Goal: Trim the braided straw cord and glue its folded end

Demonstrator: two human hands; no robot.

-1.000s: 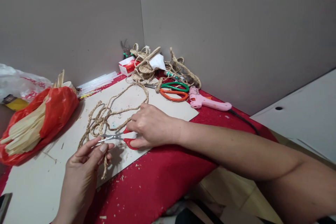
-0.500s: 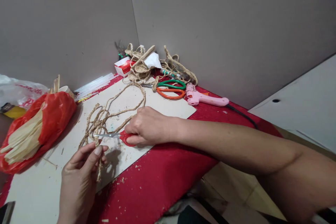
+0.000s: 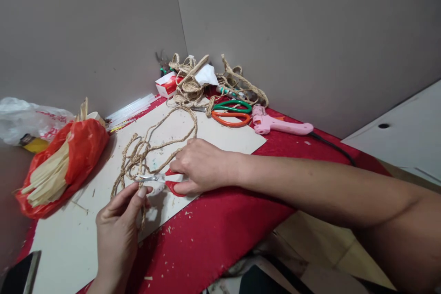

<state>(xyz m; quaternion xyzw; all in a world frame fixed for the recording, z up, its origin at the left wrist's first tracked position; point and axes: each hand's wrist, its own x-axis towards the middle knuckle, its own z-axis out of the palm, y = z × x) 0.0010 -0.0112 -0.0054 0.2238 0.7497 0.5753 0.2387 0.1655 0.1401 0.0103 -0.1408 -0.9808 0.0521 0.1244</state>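
Note:
My left hand (image 3: 124, 216) pinches a braided straw cord (image 3: 172, 141) between thumb and fingertips near its end, and a short tail hangs below the fingers. Several loops of the cord lie tangled on the white board (image 3: 62, 239) just beyond this hand. My right hand (image 3: 203, 165) grips small red-handled scissors (image 3: 171, 184), thumb and fingers in the loops. Their handles are spread apart, and the blades point left, at the cord right above my left fingertips. Whether the blades have cut into it I cannot tell.
A pink glue gun (image 3: 282, 126) with a black cable lies at the right. Green-and-orange-handled scissors (image 3: 231, 119) and a heap of braided cord (image 3: 189, 85) are at the back. A red plastic bag (image 3: 91, 147) holds pale straw strips. Clear sticks (image 3: 132, 108) lie behind the board.
The red scissors' handles have spread apart; they were closer together before. My left hand still pinches the cord. The whole view has shifted slightly, so things appear farther right.

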